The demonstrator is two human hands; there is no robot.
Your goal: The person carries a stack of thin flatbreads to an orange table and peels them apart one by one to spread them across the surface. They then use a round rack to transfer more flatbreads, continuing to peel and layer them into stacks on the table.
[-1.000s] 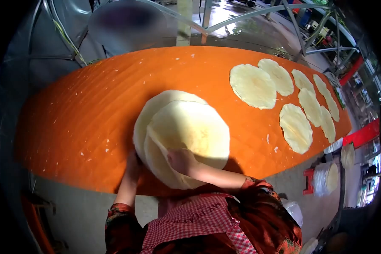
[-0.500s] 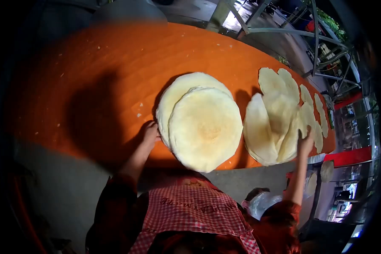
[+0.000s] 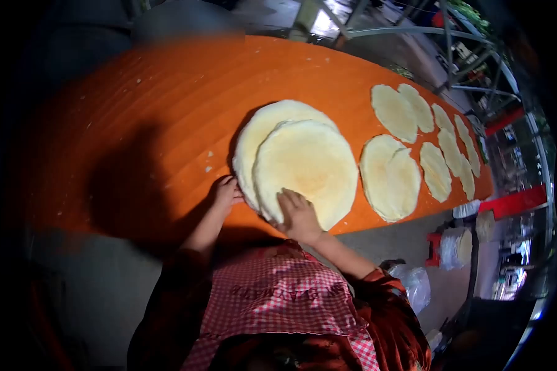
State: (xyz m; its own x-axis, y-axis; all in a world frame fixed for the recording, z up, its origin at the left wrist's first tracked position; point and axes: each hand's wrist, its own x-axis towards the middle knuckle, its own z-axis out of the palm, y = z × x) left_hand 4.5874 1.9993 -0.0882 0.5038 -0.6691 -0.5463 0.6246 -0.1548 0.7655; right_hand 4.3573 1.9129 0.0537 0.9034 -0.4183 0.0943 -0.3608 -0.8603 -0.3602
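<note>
Right hand [image 3: 298, 215] back from freshly laid round [image 3: 390, 176], now flat on stack [image 3: 303, 157], fingers spread, holding nothing. Left hand [image 3: 224, 193] curled at stack rim, grip unclear.

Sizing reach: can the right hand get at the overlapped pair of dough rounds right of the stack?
Probably yes. The right hand rests on the near edge of the stack; the overlapped pair lies just to its right on the orange surface, with nothing between them.
</note>
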